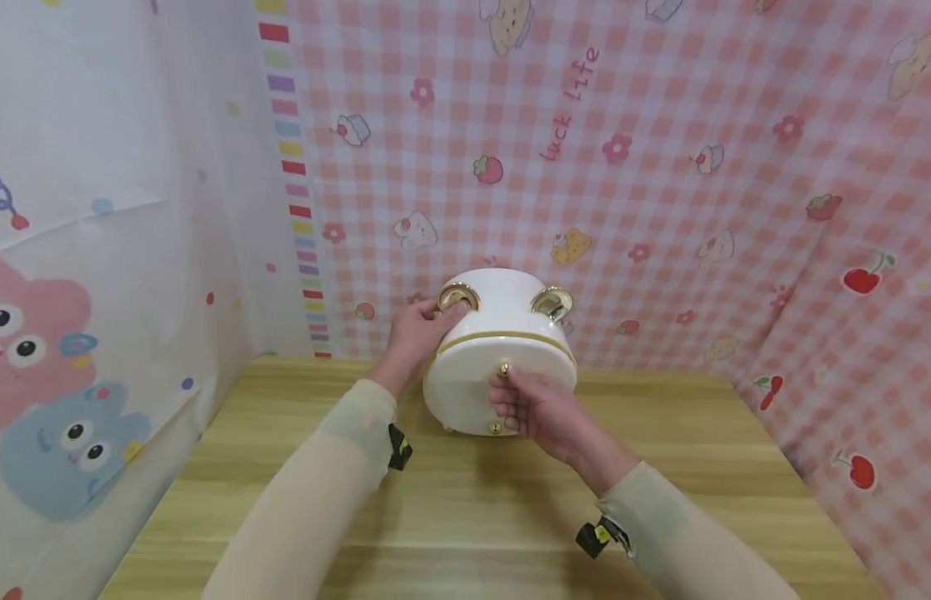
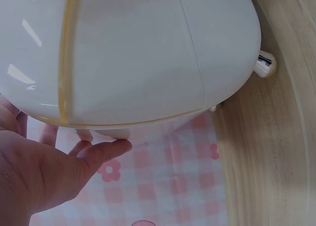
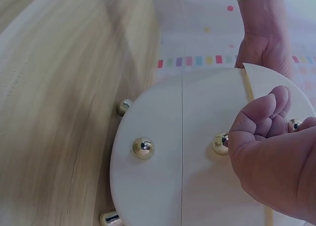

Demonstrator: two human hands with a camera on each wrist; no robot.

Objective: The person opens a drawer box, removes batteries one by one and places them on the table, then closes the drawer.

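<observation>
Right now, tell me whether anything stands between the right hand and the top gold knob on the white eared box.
Nothing visible does: the right hand is right at the top gold knob of the white eared box. The left hand is at a gold ear, out of the way.

Long cream left sleeve (image 1: pixel 307 496) and right sleeve (image 1: pixel 690 533), bare left hand (image 1: pixel 416 340) and right hand (image 1: pixel 543 415).
Grey-green tints the fabric near the cuffs; the small black left wrist attachment (image 1: pixel 399 447) and right wrist attachment (image 1: pixel 591 540) bear yellow marks.
</observation>
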